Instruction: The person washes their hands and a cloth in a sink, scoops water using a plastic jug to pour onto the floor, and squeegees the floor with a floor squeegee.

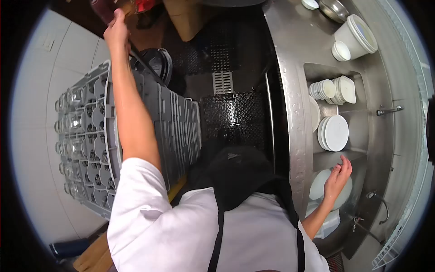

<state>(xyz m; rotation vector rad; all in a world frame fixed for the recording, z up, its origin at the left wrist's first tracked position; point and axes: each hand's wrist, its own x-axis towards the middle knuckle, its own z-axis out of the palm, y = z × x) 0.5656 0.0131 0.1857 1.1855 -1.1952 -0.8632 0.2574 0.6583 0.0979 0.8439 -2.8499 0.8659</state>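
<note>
My left hand (118, 34) is stretched far forward at the upper left, beyond the glass rack (84, 145). Its fingers look curled, close to a dark reddish object (103, 10), and what they hold is hard to make out. Over the sink, my right hand (337, 179) hangs with loosely bent fingers and nothing in it. Beneath it lie large white plates (319, 183) in the near basin. Just ahead of that hand, a few round white plates (336, 133) lean together. Stacked white bowls (322, 89) and square white dishes (346, 89) sit farther along.
A white bucket (355, 38) and a metal bowl (333, 10) stand on the steel counter (290, 68). Taps (389, 110) line the sink's right side. Grey stacked racks (176, 127) rise on my left. A floor drain (222, 83) lies among black mats.
</note>
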